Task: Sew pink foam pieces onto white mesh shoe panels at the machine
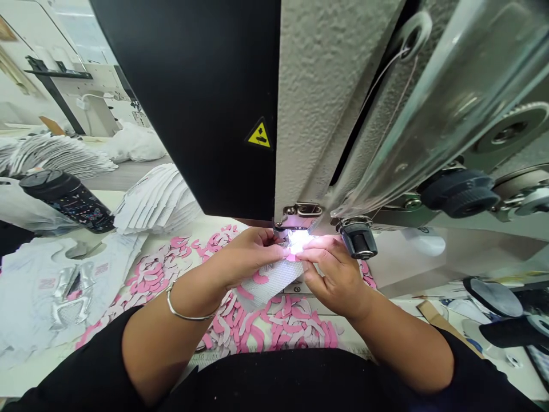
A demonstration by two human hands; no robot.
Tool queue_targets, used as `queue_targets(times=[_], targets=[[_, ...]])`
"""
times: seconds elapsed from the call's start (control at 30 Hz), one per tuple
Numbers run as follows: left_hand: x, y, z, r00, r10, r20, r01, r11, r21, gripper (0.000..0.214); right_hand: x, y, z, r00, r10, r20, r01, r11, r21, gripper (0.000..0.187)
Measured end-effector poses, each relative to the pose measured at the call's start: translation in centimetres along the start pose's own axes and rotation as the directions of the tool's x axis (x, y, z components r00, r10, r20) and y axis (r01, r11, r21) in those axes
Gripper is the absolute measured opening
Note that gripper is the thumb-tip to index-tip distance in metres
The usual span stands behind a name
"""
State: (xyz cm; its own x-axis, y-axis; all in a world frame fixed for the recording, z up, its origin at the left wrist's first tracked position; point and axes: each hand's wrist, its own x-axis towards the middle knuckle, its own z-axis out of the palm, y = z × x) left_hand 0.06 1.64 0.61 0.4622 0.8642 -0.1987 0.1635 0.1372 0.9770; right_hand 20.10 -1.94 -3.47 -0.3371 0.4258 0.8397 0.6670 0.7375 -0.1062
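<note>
A white textured fabric piece (274,283) with pink curved patches on it lies under the lit needle area of a sewing machine (298,226). My left hand (246,254) grips its left side, thumb and fingertips close to the needle. From the right, my right hand (334,274) pinches the fabric's edge, with index finger and thumb beside a small pink patch (293,257) under the light. The needle tip is lost in glare, and some of my fingertips are hidden behind the machine head. Pink and white curved cut pieces (253,329) lie heaped around and below the fabric.
At left stand a stack of white cut panels (156,200) and a dark patterned bottle (71,197). White panels with silver trim (75,294) lie nearer. The machine's black cover (201,103) hangs close overhead. Thread spools (514,332) sit at the right.
</note>
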Motion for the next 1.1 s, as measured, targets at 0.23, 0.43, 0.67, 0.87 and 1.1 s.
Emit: queue_targets(times=[0.23, 0.43, 0.67, 0.87, 1.1], targets=[[0.16, -0.44, 0.1, 0.999, 0.028, 0.018, -0.027, 0.999, -0.045, 0.019, -0.05, -0.12, 0.22, 1.0, -0.001, -0.03, 0.002, 1.0, 0.007, 0.024], [-0.01, -0.13, 0.31, 1.0, 0.026, -0.01, -0.026, 1.0, -0.016, 0.02, -0.06, -0.17, 0.38, 0.999, -0.015, -0.036, 0.016, 1.0, 0.024, 0.025], [-0.01, -0.4, 0.17, 0.999, 0.032, -0.021, -0.031, 0.999, 0.045, 0.018, 0.0, -0.16, 0.34, 0.999, -0.014, -0.04, 0.015, 1.0, 0.025, 0.025], [-0.04, -0.21, 0.27, 0.996, 0.023, -0.087, -0.014, 0.995, 0.1, 0.017, -0.07, -0.15, 0.38, 0.999, -0.029, -0.043, 0.03, 0.999, 0.024, 0.026], [-0.01, -0.39, 0.41, 0.99, 0.066, -0.123, -0.047, 0.987, 0.154, 0.018, -0.22, 0.05, 0.43, 0.999, -0.032, -0.044, 0.033, 0.999, 0.017, 0.025]])
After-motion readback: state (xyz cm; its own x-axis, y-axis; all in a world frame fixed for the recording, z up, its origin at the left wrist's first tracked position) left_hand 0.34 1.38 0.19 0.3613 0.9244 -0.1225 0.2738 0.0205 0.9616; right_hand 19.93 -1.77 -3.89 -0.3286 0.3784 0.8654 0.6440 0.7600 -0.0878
